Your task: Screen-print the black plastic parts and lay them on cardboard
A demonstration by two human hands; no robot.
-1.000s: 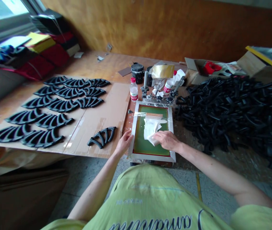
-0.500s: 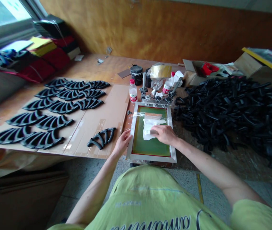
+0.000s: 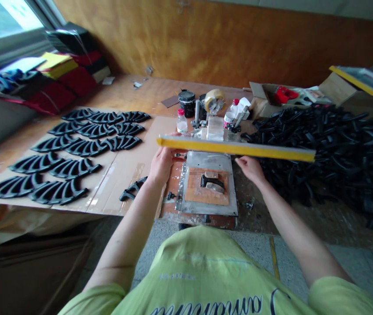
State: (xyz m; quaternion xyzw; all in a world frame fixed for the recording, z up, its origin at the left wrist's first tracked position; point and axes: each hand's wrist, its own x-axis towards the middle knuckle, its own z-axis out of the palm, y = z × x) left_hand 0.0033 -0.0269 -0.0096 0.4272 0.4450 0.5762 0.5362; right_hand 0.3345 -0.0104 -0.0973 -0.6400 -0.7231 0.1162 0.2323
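Note:
A screen printing frame (image 3: 235,146) is tilted up on its hinge and shows its yellow edge across the middle of the view. My left hand (image 3: 162,165) is closed at its left end, the fingertips partly hidden behind the frame. Just under the frame's right half is my right hand (image 3: 251,169), with fingers curled together; whatever is in them, if anything, cannot be made out. Below, on a metal base plate (image 3: 206,159), a wooden board (image 3: 194,190) carries a curved black piece (image 3: 217,180) in a holder. A pale block-like thing (image 3: 215,127) shows behind the frame.
Rows of black curved pieces (image 3: 58,189) lie on cardboard (image 3: 107,188) at left. A big heap of black pieces (image 3: 320,148) covers the right. Behind stand a red-capped bottle (image 3: 182,122), a black tub (image 3: 186,101), a tape roll (image 3: 214,100) and a cardboard box (image 3: 261,94).
The screen frame has swung up from lying flat, uncovering the board and black piece. My left hand has risen with it; my right hand has left the white squeegee area and moved right.

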